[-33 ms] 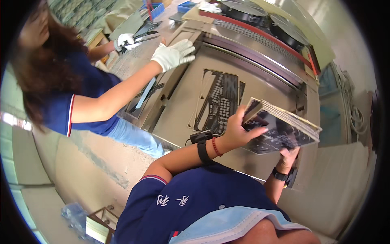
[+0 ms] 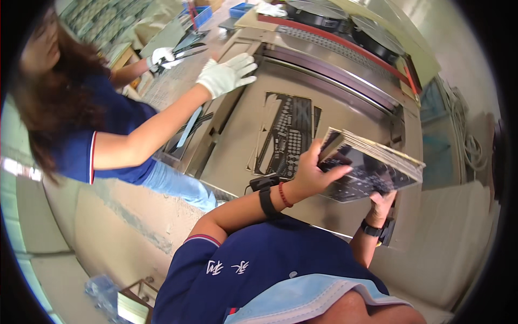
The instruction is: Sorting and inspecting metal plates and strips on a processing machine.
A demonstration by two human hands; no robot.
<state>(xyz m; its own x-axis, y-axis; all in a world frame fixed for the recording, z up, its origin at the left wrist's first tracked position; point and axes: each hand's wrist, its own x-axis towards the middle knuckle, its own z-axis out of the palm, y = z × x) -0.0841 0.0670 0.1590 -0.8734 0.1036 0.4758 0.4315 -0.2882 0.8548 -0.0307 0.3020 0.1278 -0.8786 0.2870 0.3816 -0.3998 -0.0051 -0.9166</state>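
Note:
Between my hands is a tilted stack of dark glossy printed panels [image 2: 361, 173] with pale edges, raised above the near right part of a machine bed. My left hand [image 2: 315, 173] grips its left side, thumb across the dark face. At the lower right edge, my right hand [image 2: 384, 202] is closed on the same stack; part of its fingers is hidden behind it. Flat on the bed, left of the stack, lie several black panels [image 2: 286, 132] with light patterns, overlapping one another.
At left stands a co-worker; one white-gloved hand [image 2: 226, 75] reaches over the frame, the other [image 2: 163, 58] holds dark strips. The metal machine bed [image 2: 232, 146] has a raised frame, with black round parts [image 2: 318, 15] behind a red bar. Blue bins [image 2: 200, 17] stand far left.

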